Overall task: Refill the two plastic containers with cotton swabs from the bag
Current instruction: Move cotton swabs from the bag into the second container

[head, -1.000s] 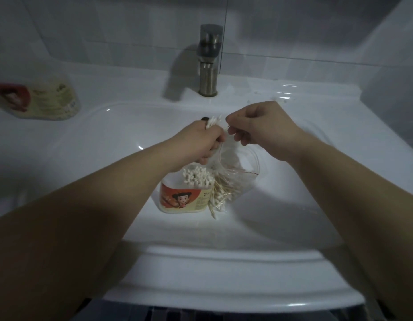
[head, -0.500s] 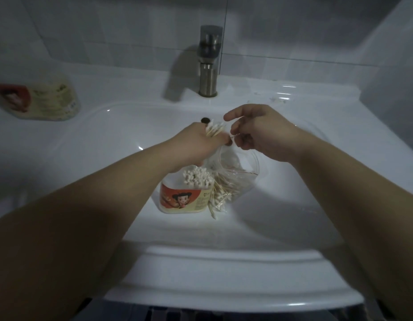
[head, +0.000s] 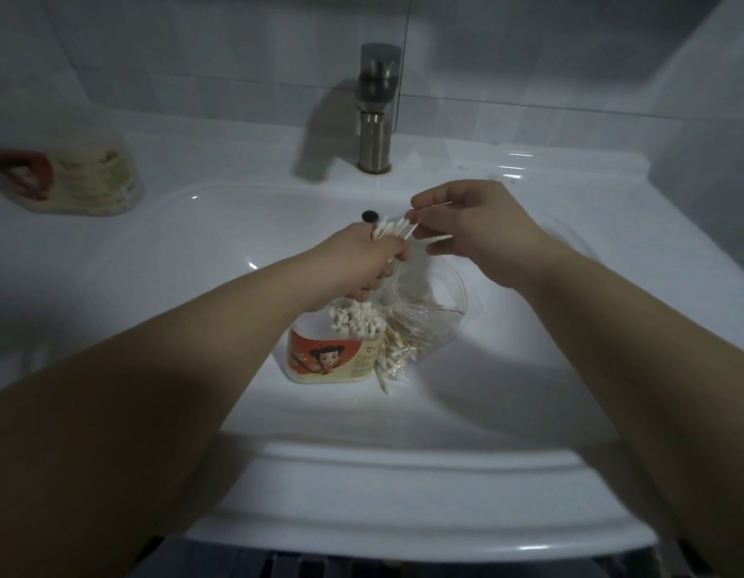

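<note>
Your left hand [head: 362, 264] clenches a bundle of cotton swabs [head: 389, 229] above the open container [head: 333, 360] in the sink [head: 195, 264], likely to square them for loading. The shafts tilt away, tips toward the faucet [head: 375, 118]. Your right hand [head: 478, 227] pinches a few more, lying crosswise. The bag [head: 424, 310] leans against the container.

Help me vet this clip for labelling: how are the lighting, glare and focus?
Head view: dim; the faucet casts a shadow leftward; small glare spots fleck the sink; the far-left container is blurred; the cotton swabs in the left hand read clearly.
</note>
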{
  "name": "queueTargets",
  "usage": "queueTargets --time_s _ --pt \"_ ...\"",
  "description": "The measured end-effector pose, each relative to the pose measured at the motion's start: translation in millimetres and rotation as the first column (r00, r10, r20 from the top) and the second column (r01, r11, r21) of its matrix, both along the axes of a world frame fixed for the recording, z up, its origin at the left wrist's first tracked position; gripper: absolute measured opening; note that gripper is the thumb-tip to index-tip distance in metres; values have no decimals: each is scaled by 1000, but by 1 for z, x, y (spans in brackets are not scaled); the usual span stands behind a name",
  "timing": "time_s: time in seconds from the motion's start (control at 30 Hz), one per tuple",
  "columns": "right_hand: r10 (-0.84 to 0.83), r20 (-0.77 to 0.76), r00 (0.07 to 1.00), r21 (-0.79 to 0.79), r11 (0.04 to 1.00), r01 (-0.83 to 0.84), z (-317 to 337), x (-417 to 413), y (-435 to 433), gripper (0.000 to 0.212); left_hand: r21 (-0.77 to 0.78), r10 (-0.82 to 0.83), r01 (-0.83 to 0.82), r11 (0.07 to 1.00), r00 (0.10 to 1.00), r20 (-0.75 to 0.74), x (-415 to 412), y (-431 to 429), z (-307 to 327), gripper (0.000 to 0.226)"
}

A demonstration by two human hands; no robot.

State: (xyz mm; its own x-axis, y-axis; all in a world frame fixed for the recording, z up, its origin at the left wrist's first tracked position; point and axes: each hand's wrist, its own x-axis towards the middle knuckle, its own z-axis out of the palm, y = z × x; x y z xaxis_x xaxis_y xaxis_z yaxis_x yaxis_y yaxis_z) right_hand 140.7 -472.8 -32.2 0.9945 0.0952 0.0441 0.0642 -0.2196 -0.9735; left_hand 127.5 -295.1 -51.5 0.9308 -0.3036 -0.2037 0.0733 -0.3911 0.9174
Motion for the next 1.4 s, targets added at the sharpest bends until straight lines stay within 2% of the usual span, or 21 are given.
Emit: queueTargets --time_s 0.17,0.27,0.33,0.43,0.53,0.6,0.7,0.83,0.93,1.03,1.1,1.17,1.27,1.33,1.4 --pt "138 -45 989 -160 977 -143 -1 -4 5 21 -61 17 -18 998 1000 -24 0 0 1 17" --pt "88 -65 994 -207 973 -99 -3 -2 5 21 -46 61 -61 997 998 -6 2 1 2 17" --pt "47 -80 996 -335 940 -71 -6 -1 3 23 -32 93 -92 995 995 21 4 2 1 18" --pt "91 -152 984 -587 793 -164 -13 -1 1 29 -24 104 -103 994 994 29 6 4 0 20" --pt "211 -230 950 -794 524 -308 -18 -4 6 38 -8 85 -84 996 996 22 6 4 -1 19" --pt "266 -274 924 -864 354 -358 -17 -10 12 38 8 71 -71 997 997 23 5 3 -1 19" --pt "316 -301 900 -885 261 -387 -22 -13 19 40 38 62 -63 997 998 31 4 3 -2 17" --pt "355 -305 884 -870 273 -410 -29 -12 21 29 79 44 -47 996 998 35 4 4 -3 20" --pt "374 -321 870 -873 239 -424 -32 -11 24 29 106 36 -40 994 999 37 4 3 -4 21" --pt "408 -309 859 -893 187 -410 -39 -11 26 6 105 32 -35 994 999 36 5 4 -6 20" --pt "437 -336 834 -904 100 -417 -41 -13 29 25 100 29 -32 994 999 35 5 4 -6 20" --pt "435 -363 824 -913 7 -407 -43 -15 33 18 100 31 -34 994 999 34 6 4 -6 20" --pt "431 -409 804 -911 -149 -383 -49 -14 40 32 102 28 -32 994 999 36 5 4 -6 20" --pt "430 -398 810 -914 -114 -389 -53 -12 38 30 106 22 -26 994 999 36 5 3 -7 21" --pt "420 -372 828 -913 -8 -407 -51 -11 35 15 101 20 -23 995 999 28 5 4 -7 20"
